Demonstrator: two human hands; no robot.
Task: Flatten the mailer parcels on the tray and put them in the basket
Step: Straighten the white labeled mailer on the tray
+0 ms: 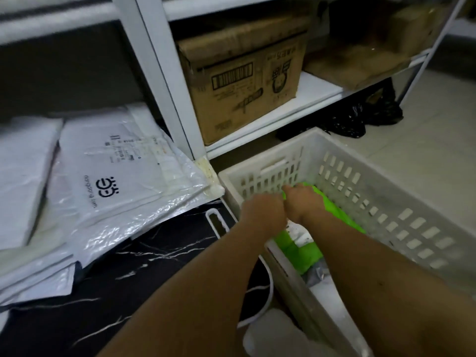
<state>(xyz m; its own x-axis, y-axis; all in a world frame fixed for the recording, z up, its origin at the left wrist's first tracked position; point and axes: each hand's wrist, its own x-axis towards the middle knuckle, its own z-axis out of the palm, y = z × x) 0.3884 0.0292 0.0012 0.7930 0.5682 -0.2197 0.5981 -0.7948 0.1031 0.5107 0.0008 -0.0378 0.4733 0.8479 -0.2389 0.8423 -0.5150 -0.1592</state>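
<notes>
I hold both hands, left hand point(262, 212) and right hand point(302, 202), on the bright green plastic mailer point(332, 210) inside the white slotted plastic basket point(386, 202); finger state indeterminable. Lay it flat against the basket's far-left corner.

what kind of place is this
Probably a storeroom or small packing area: white metal shelving holding a cardboard box, stacked white mailer parcels, and a white plastic basket on the floor.

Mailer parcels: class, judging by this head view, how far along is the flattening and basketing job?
Done: a grey mailer parcel already lies in the white slotted plastic basket. In hand: the left hand and right hand are down on a bright green mailer parcel inside it; their grip is hidden. Left: white bubble mailer parcels still stacked on the black marbled tray.
</notes>
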